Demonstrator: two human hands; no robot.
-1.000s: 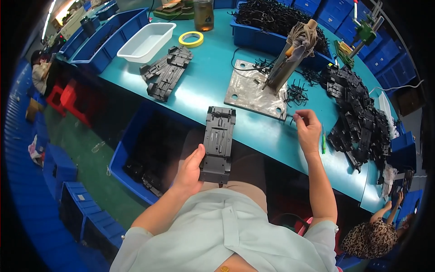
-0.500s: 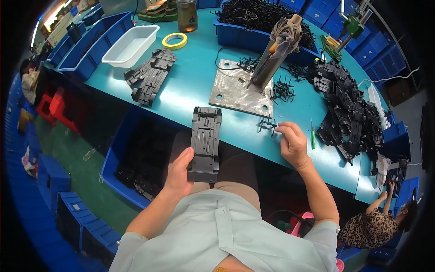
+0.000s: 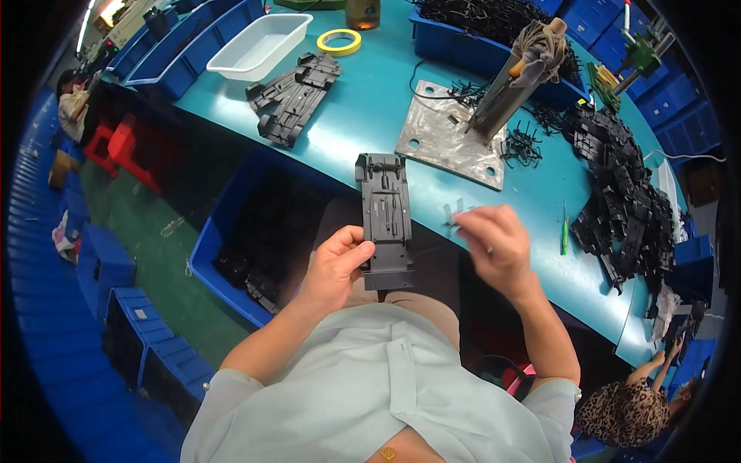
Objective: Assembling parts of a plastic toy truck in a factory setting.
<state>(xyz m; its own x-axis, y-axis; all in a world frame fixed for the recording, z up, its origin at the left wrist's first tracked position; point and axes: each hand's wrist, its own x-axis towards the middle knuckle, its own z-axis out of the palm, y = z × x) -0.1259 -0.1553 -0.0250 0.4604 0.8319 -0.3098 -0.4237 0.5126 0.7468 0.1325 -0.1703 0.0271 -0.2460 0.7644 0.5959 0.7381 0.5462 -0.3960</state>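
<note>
You're gripping the long black plastic panel point(image 3: 385, 221) in your left hand point(image 3: 333, 266) over your lap, while your right hand point(image 3: 494, 241) is pinching a small blurry clip point(image 3: 454, 214). Looks like the clip-fitting step; next you'll need to be lining it up carefully.

Place: a small factory assembly workshop.
Bench: a long teal worktable point(image 3: 363, 116) with a metal base plate point(image 3: 451, 139) carrying an upright fixture point(image 3: 513, 81).
Stock: heaps of identical black moulded plastic parts point(image 3: 625, 185) on the bench.
Storage: blue plastic bins point(image 3: 239, 231) under and around the table, a white tray point(image 3: 258, 46).
Supplies: a yellow tape roll point(image 3: 342, 41).
</note>
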